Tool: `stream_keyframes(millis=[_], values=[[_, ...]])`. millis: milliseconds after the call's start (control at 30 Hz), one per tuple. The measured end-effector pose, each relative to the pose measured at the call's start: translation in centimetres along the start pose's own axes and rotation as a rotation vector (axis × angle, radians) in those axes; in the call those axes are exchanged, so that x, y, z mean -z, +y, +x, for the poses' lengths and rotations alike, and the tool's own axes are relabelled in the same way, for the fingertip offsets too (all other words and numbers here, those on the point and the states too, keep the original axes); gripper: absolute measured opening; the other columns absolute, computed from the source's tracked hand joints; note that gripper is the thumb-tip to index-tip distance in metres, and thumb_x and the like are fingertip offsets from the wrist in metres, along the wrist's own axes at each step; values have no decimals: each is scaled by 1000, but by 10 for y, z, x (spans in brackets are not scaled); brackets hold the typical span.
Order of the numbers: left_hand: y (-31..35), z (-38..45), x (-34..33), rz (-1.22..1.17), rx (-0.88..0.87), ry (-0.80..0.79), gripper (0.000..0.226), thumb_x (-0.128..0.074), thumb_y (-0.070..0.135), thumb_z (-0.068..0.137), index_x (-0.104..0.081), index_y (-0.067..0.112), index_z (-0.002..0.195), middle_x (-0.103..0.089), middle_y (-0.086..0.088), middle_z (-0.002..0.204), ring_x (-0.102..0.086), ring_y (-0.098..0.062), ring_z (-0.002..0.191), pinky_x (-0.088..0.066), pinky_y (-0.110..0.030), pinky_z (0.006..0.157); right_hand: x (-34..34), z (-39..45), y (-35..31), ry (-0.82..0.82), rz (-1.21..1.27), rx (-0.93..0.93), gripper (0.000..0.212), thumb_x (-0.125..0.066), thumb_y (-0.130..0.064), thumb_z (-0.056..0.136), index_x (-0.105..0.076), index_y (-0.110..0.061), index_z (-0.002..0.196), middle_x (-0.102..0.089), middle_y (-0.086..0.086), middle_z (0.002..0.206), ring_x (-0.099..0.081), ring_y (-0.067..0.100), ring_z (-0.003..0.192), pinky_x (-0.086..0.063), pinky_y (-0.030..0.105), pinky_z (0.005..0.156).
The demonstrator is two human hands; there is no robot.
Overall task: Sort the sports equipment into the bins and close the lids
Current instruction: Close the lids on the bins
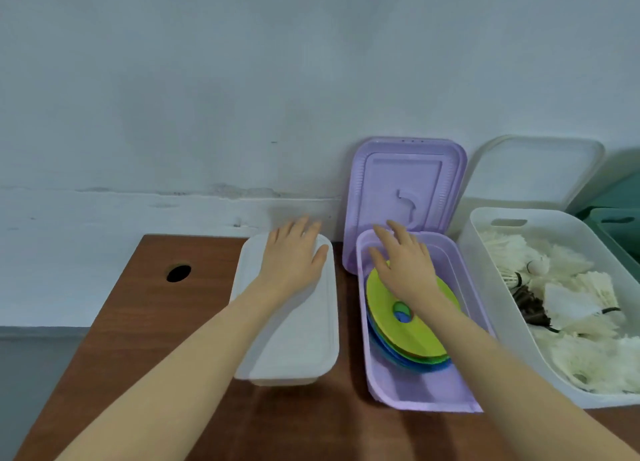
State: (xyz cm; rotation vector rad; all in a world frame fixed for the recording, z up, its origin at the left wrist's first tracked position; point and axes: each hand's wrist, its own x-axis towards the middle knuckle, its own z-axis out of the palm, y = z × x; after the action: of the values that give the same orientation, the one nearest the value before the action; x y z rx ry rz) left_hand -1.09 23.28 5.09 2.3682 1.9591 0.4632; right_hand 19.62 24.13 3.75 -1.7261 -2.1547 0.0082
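On the desk [138,322], the white bin [287,377] at the left is already lidded, and the left hand [294,256] is laid flat on that lid, fingers [320,228] straight and slightly spread, nothing gripped. To its right, the open purple bin [415,396] holds stacked discs [405,336]. The right hand [405,266] is held over them, fingers apart and pointed at the purple lid [405,180], which is propped upright just beyond the fingertips, long axis vertical. That hand is judged nearer. Farthest right, shuttlecocks [571,308] fill an unlidded bin.
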Motion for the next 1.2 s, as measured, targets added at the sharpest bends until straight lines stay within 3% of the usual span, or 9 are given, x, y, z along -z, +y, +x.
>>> stream_keyframes(millis=[67, 200, 333, 433, 533, 633, 767, 1033, 1200], values=[[22, 24, -1, -21, -3, 33, 73, -18, 50, 81, -44, 8, 136, -44, -17, 140, -45, -35, 122, -33, -42, 98, 15, 18, 27, 85, 37, -39, 48, -58, -24, 88, -48, -11, 134, -42, 20, 140, -51, 43, 113, -40, 49, 91], [63, 73, -7, -24, -6, 58, 78, -19, 53, 79, -38, 9, 141, -42, -20, 140, -45, -39, 121, -34, -45, 99, 42, 53, 80, 186, 20, -129, 59, -53, -30, 91, -31, -17, 144, -29, 20, 148, -41, 43, 124, -32, 48, 98], [91, 110, -12, -14, 90, 81, 80, -28, 54, 82, -9, 15, 149, -19, -20, 152, -37, -39, 125, -31, -45, 101, 48, 78, 118, 163, 21, -147, 71, -52, -35, 91, -15, -18, 149, -17, 23, 152, -35, 44, 127, -26, 46, 104], [103, 128, -16, -66, 163, 132, 81, -38, 53, 90, 3, 15, 149, -13, -21, 152, -37, -39, 126, -32, -44, 100, 42, 91, 130, 145, 38, -102, 77, -53, -37, 90, -9, -15, 149, -12, 24, 153, -36, 44, 126, -27, 46, 103], [110, 136, -17, -94, 248, 188, 80, -43, 48, 92, 3, 15, 149, -8, -23, 153, -34, -40, 128, -31, -46, 101, 35, 99, 136, 141, 86, -67, 79, -54, -36, 89, -7, -15, 150, -11, 23, 153, -38, 45, 124, -31, 47, 101], [110, 141, -18, -198, 253, 154, 80, -40, 51, 91, 3, 18, 149, -6, -20, 153, -42, -43, 120, -37, -46, 97, 31, 106, 139, 145, 215, -36, 80, -58, -31, 87, -9, -15, 149, -12, 22, 152, -35, 44, 128, -36, 48, 99], [108, 140, -13, -332, 249, 182, 73, -44, 43, 94, 0, 23, 149, -14, -17, 148, -47, -41, 116, -41, -44, 93, 32, 105, 139, 192, 363, 14, 79, -59, -24, 86, -13, -17, 149, -20, 26, 148, -29, 43, 133, -36, 50, 103], [117, 105, 12, -377, 178, 360, 65, -45, 35, 95, -12, 24, 149, -21, -16, 142, -50, -37, 112, -44, -38, 85, 61, 86, 121, 321, 413, 72, 71, -49, -30, 87, -16, -19, 149, -21, 26, 145, -30, 43, 131, -35, 50, 104], [119, 80, 45, -400, 121, 422, 60, -46, 35, 94, -19, 23, 147, -16, -11, 147, -51, -35, 112, -47, -38, 80, 93, 64, 101, 376, 411, 99, 70, -47, -36, 88, -13, -26, 149, -23, 21, 144, -36, 40, 128, -45, 49, 94]])
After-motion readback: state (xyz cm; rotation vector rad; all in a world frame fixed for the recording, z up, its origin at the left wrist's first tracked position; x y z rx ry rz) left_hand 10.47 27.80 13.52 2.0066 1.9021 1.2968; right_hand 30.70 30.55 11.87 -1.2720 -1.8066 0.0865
